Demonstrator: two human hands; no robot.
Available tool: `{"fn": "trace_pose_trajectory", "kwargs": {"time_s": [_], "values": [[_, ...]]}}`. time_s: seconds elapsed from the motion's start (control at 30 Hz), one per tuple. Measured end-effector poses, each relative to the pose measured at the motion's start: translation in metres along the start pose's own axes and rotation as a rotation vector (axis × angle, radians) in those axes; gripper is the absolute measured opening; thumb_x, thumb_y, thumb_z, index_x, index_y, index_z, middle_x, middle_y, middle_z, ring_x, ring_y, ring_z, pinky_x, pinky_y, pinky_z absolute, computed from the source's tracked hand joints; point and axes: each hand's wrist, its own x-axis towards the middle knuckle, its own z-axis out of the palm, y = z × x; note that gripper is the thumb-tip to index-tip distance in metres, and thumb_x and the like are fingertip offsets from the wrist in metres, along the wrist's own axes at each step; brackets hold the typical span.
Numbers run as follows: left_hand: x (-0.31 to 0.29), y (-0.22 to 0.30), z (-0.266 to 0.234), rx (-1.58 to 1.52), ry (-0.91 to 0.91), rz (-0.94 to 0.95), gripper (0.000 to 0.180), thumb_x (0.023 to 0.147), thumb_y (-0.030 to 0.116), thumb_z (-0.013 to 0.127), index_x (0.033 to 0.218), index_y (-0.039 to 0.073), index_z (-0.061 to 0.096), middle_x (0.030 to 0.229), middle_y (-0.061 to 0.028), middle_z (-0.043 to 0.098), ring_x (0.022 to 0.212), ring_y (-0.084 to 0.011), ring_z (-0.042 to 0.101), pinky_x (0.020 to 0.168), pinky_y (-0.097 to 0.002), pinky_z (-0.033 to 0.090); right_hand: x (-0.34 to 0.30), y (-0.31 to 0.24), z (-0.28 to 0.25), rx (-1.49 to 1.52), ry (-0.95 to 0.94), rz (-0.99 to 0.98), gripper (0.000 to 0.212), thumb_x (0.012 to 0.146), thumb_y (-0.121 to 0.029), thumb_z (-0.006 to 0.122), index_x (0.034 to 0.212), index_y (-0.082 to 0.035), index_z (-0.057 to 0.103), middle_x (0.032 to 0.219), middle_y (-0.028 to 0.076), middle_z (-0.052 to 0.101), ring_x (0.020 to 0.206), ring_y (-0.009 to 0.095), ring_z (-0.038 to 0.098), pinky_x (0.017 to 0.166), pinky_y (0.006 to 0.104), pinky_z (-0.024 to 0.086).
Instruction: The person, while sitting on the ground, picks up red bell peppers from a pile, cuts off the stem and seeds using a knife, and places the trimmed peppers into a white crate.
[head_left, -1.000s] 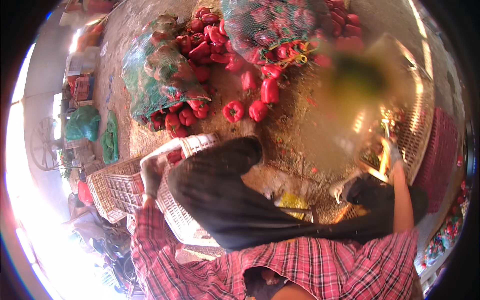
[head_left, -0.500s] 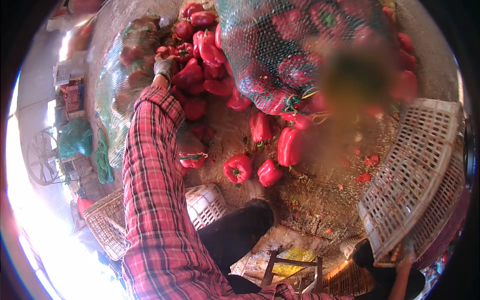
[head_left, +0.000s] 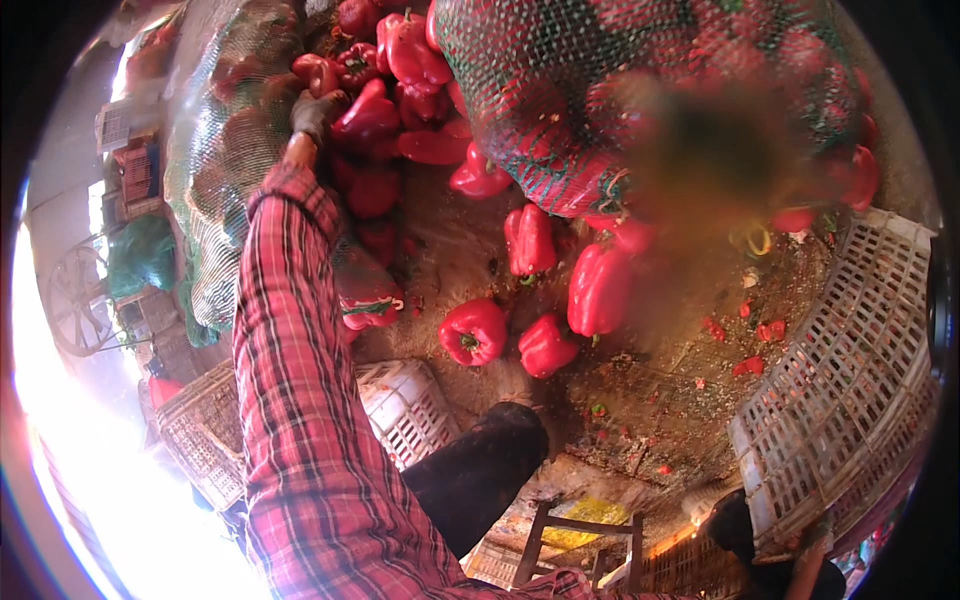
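Observation:
My left arm, in a pink plaid sleeve, reaches forward. On my left hand is a greyish glove, and its fingers look curled beside a pile of red bell peppers, against the edge of a green mesh sack. What they hold is too small to make out. At the lower right my right hand is closed on the end of a white slatted plastic crate, which stands tilted on its side. A full mesh sack of red peppers lies ahead.
Loose bell peppers lie on the dirty floor, with red scraps scattered to the right. Another white crate is by my left leg. A dark stool frame stands low in the middle. A dark blur covers part of the right side.
The view has shifted slightly, and the peppers and sacks sit a little differently in it. My left hand stays by the pepper pile; my right hand remains at the crate.

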Motion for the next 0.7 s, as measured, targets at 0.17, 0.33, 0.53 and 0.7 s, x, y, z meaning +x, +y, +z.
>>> {"fn": "trace_pose_trajectory", "kwargs": {"time_s": [0.17, 0.33, 0.53, 0.7], "values": [[-0.114, 0.053, -0.012, 0.099, 0.030, 0.002, 0.042, 0.064, 0.029, 0.074, 0.094, 0.003, 0.061, 0.088, -0.0137, 0.065, 0.078, -0.0208, 0.064, 0.068, -0.0310, 0.050, -0.024, 0.000, -0.028, 0.023, 0.000, -0.050, 0.017, 0.086, -0.022, 0.050, 0.094, -0.007, 0.053, 0.067, 0.001, 0.054, 0.044, 0.007, 0.047, 0.036, 0.0217, 0.038], [-0.254, 0.107, -0.025, -0.802, -0.574, -0.139, 0.024, 0.080, 0.013, 0.064, 0.101, 0.002, 0.057, 0.092, -0.0079, 0.065, 0.083, -0.0175, 0.063, 0.075, -0.0280, 0.051, -0.072, -0.022, -0.068, 0.084, -0.048, -0.167, 0.017, 0.087, -0.021, 0.049, 0.095, -0.007, 0.052, 0.067, 0.001, 0.054, 0.044, 0.007, 0.047, 0.036, 0.0219, 0.038], [-0.452, 0.275, -0.021, -0.743, -0.879, 0.297, 0.040, 0.084, 0.017, 0.062, 0.117, -0.001, 0.049, 0.104, -0.0058, 0.058, 0.096, -0.0142, 0.056, 0.082, -0.0266, 0.046, -0.182, -0.077, -0.109, 0.235, -0.192, -0.338, 0.017, 0.088, -0.021, 0.048, 0.096, -0.007, 0.052, 0.068, 0.001, 0.054, 0.043, 0.007, 0.046, 0.035, 0.0220, 0.038], [-0.618, 0.344, -0.004, -0.790, -0.844, 0.712, 0.034, 0.084, 0.008, 0.060, 0.114, -0.001, 0.046, 0.106, -0.0059, 0.054, 0.097, -0.0127, 0.053, 0.083, -0.0293, 0.045, -0.235, -0.112, -0.100, 0.350, -0.432, -0.334, 0.017, 0.089, -0.021, 0.048, 0.098, -0.007, 0.051, 0.068, 0.001, 0.054, 0.042, 0.007, 0.046, 0.035, 0.0222, 0.037]]}}
